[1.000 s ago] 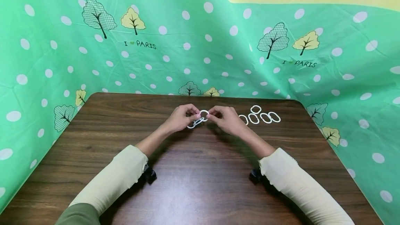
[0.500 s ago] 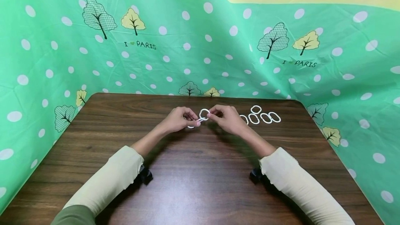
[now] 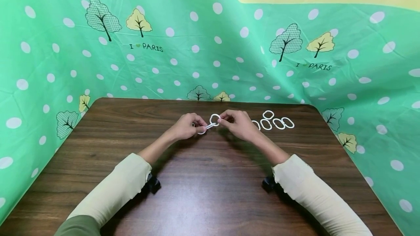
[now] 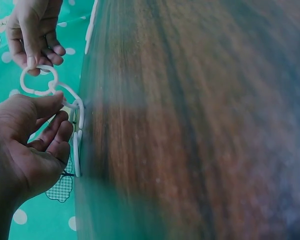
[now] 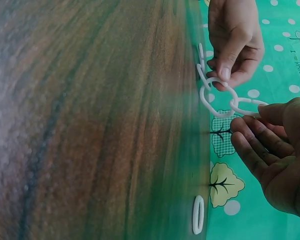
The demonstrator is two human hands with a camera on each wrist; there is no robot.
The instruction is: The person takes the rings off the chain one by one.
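Observation:
My right hand (image 3: 239,124) pinches a white oval chain link (image 3: 214,114) between thumb and fingertips, holding it raised above the table. That link hooks through a second white link (image 5: 206,106), which my left hand (image 3: 187,126) pinches with thumb and forefinger. From the second link a short chain trails down; in the left wrist view its lower links (image 4: 77,155) lie along the table's far side, partly behind the left fingers. The left hand's other fingers curl loosely below the link.
Several loose white links (image 3: 279,123) lie on the dark wooden table (image 3: 210,177) to the right of my right hand, one partly hidden by its wrist. A green dotted cloth (image 3: 183,46) hangs behind the table.
My left thumb and fingers have moved down and slightly left, from beside the upper link to the link joined to it. The right hand has barely moved, still holding its link.

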